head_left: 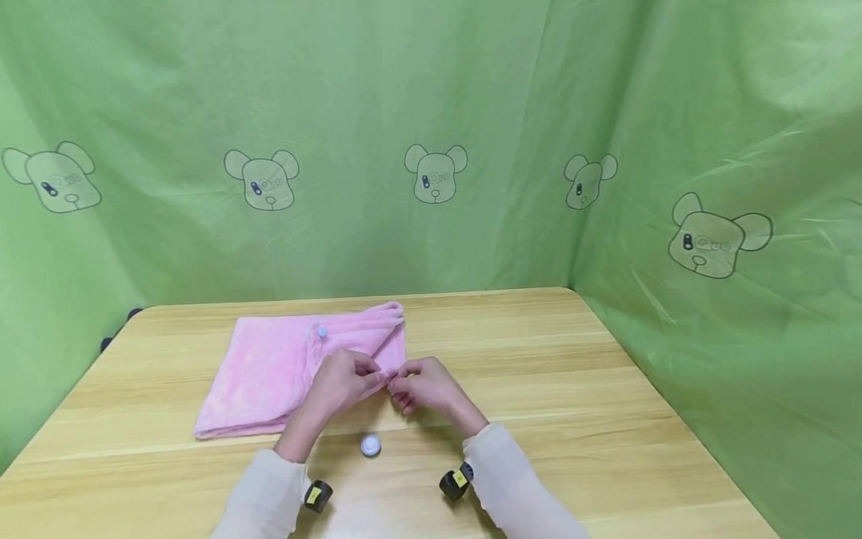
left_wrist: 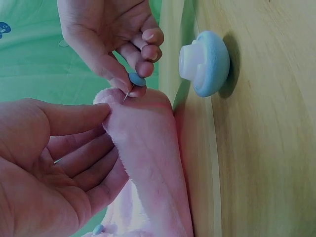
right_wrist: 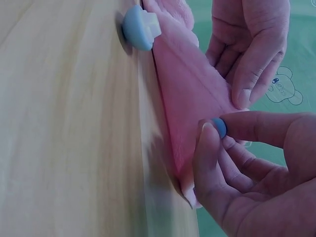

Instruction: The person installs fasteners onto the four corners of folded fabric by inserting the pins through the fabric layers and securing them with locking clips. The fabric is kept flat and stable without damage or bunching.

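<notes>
One blue pin (left_wrist: 137, 79) is pinched in the right hand (head_left: 426, 385), its needle touching the pink towel (head_left: 269, 370) corner that the left hand (head_left: 343, 382) grips on the desk (head_left: 572, 389); its cap (head_left: 370, 445) likely goes on afterwards

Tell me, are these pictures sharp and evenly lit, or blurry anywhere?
Head view: soft even light, sharp, faint shadows under the hands, table edges bowed by the wide lens. Left wrist view: pink towel crisp, green tint. Right wrist view: table smeared, blue pin clear.
</notes>
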Motion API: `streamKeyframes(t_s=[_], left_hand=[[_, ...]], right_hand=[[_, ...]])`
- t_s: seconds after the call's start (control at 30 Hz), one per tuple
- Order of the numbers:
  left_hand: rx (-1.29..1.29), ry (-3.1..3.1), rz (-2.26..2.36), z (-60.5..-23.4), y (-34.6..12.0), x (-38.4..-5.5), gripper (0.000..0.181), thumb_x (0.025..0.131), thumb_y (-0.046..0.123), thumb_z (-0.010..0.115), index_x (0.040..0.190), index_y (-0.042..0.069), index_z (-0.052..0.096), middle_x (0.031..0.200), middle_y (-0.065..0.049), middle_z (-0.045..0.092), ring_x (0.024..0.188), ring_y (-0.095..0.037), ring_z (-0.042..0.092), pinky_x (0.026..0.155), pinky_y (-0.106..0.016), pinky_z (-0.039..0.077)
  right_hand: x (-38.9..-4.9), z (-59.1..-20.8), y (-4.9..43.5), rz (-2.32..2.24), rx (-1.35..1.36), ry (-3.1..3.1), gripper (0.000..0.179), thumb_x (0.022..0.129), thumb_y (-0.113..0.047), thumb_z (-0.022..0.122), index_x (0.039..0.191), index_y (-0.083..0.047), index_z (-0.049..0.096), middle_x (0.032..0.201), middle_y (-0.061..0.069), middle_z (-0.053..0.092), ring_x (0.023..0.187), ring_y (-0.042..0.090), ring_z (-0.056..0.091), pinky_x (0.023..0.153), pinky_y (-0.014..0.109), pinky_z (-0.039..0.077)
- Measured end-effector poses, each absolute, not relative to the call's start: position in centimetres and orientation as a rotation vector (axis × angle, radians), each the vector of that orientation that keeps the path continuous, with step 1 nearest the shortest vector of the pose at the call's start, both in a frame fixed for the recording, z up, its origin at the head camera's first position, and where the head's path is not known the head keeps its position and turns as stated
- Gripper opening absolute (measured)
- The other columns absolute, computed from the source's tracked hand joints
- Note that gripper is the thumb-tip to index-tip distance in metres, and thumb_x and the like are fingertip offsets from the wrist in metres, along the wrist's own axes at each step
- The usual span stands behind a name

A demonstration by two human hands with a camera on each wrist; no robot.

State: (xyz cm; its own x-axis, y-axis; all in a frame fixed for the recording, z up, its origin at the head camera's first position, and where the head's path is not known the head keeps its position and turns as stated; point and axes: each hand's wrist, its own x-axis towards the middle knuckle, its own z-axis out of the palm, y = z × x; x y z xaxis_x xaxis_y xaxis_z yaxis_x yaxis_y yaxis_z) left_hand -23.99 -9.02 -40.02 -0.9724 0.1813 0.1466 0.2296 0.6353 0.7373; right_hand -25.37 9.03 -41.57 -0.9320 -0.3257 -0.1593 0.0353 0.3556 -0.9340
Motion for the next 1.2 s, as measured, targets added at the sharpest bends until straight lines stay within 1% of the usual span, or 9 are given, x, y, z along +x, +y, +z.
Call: streamKeyframes(t_s=[0.13,0.23,0.3,0.4,0.47,0.53,0.67,0.87,1.2], left_hand=[[-0.356,-2.790,-1.260,-39.96,-8.98,-24.01,0.007,0.087,0.013,0.079,0.081,0.012,0.078,0.076,0.000,0.076,0.064,-0.010,0.057,0.060,-0.025,0.046],[-0.355,-2.789,-1.240,-39.88,-9.04,-23.98,0.005,0.087,0.013,0.078,0.082,0.011,0.078,0.079,0.000,0.077,0.068,-0.010,0.059,0.065,-0.027,0.049],[-0.351,-2.791,-1.240,-39.84,-9.09,-23.92,0.003,0.086,0.012,0.079,0.084,0.010,0.079,0.081,-0.001,0.077,0.069,-0.010,0.061,0.068,-0.029,0.051],[-0.353,-2.796,-1.225,-39.80,-9.10,-23.86,0.004,0.084,0.012,0.080,0.086,0.009,0.079,0.084,-0.003,0.078,0.072,-0.011,0.064,0.072,-0.032,0.054],[-0.352,-2.803,-1.222,-39.81,-9.06,-23.83,0.004,0.083,0.010,0.081,0.086,0.009,0.079,0.085,-0.004,0.078,0.072,-0.012,0.066,0.073,-0.032,0.056],[-0.358,-2.805,-1.218,-39.76,-8.98,-23.78,0.003,0.083,0.009,0.081,0.085,0.009,0.079,0.084,-0.004,0.078,0.072,-0.012,0.067,0.074,-0.033,0.057],[-0.382,-2.803,-1.220,-39.72,-8.92,-23.66,0.005,0.081,0.006,0.081,0.082,0.010,0.078,0.080,-0.002,0.077,0.070,-0.010,0.066,0.073,-0.032,0.056],[-0.374,-2.825,-1.220,-39.80,-9.03,-23.78,0.007,0.081,0.007,0.081,0.080,0.011,0.076,0.076,0.001,0.075,0.068,-0.009,0.064,0.071,-0.031,0.055],[-0.340,-2.851,-1.252,-39.78,-9.03,-23.90,0.006,0.082,0.012,0.082,0.083,0.013,0.076,0.079,0.000,0.075,0.070,-0.011,0.065,0.067,-0.029,0.053]], right_hand=[[-25.29,-41.51,8.93,-1.639,-0.246,2.265,0.019,0.092,-0.004,0.065,0.103,0.011,0.070,0.085,0.022,0.073,0.065,0.016,0.067,0.066,0.033,0.062],[-25.28,-41.50,8.93,-1.681,-0.236,2.200,0.024,0.097,-0.006,0.059,0.109,0.012,0.067,0.092,0.023,0.072,0.072,0.018,0.069,0.073,0.036,0.063],[-25.32,-41.53,8.97,-1.714,-0.223,2.131,0.030,0.103,-0.012,0.053,0.113,0.013,0.065,0.097,0.023,0.071,0.076,0.019,0.070,0.077,0.038,0.063],[-25.47,-41.63,9.05,-1.754,-0.195,2.031,0.045,0.109,-0.027,0.043,0.117,0.013,0.061,0.102,0.024,0.069,0.080,0.020,0.070,0.082,0.039,0.062],[-25.55,-41.69,9.07,-1.758,-0.192,1.995,0.053,0.110,-0.035,0.040,0.117,0.013,0.061,0.104,0.024,0.069,0.081,0.020,0.070,0.083,0.039,0.062],[-25.60,-41.76,9.06,-1.743,-0.189,1.990,0.055,0.109,-0.039,0.041,0.116,0.011,0.062,0.102,0.022,0.069,0.080,0.019,0.070,0.083,0.038,0.062],[-25.64,-41.84,8.96,-1.703,-0.189,2.014,0.045,0.106,-0.033,0.051,0.114,0.009,0.063,0.097,0.019,0.071,0.074,0.016,0.069,0.080,0.037,0.063],[-25.63,-41.80,8.81,-1.734,-0.158,2.022,0.029,0.102,-0.017,0.056,0.110,0.010,0.061,0.097,0.024,0.071,0.072,0.017,0.068,0.078,0.038,0.063],[-25.71,-42.36,8.71,-1.798,-0.152,2.052,0.024,0.098,-0.007,0.056,0.109,0.014,0.063,0.099,0.020,0.070,0.083,0.020,0.070,0.084,0.034,0.062]])
